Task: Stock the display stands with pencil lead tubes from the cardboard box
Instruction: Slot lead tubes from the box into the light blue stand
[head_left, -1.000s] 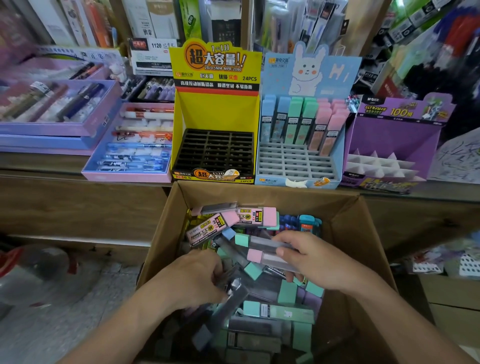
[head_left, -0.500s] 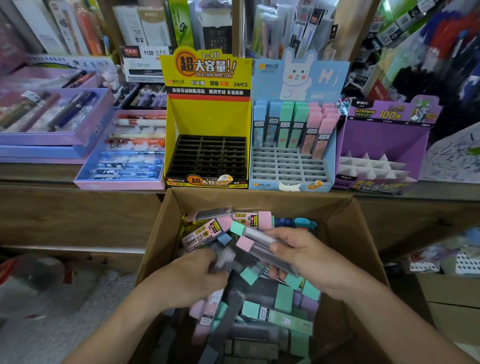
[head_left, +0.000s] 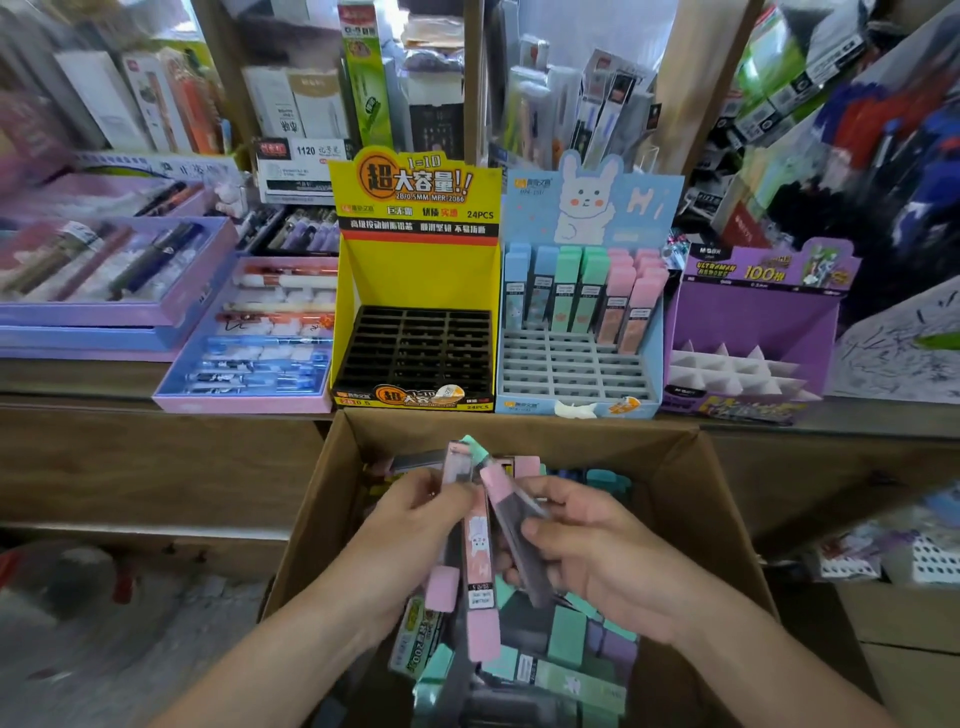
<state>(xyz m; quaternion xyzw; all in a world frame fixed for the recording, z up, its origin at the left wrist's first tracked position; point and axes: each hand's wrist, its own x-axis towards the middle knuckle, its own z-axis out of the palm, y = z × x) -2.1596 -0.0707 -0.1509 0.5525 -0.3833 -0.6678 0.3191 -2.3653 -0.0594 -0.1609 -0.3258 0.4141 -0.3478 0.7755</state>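
An open cardboard box (head_left: 691, 499) below the counter is full of loose pencil lead tubes with pink, green and purple caps. Above it, my left hand (head_left: 410, 540) grips pink-capped lead tubes (head_left: 478, 566) held upright. My right hand (head_left: 592, 545) grips a grey tube with a pink cap (head_left: 511, 512), tilted towards the left hand. On the counter stand three displays: a yellow stand (head_left: 415, 270) with bare black slots, a blue rabbit stand (head_left: 576, 358) with its back rows filled, and a purple stand (head_left: 753, 317) with white dividers.
Purple and pink trays of pens (head_left: 249, 332) lie on the counter to the left of the stands. Packed stationery shelves (head_left: 571, 104) rise behind them. A wooden counter front (head_left: 156, 467) runs on both sides of the box. More goods sit at the lower right (head_left: 883, 551).
Both hands have risen out of the heap with their tubes and come together above the box. The tubes in the left hand now stand upright. The view has shifted a little.
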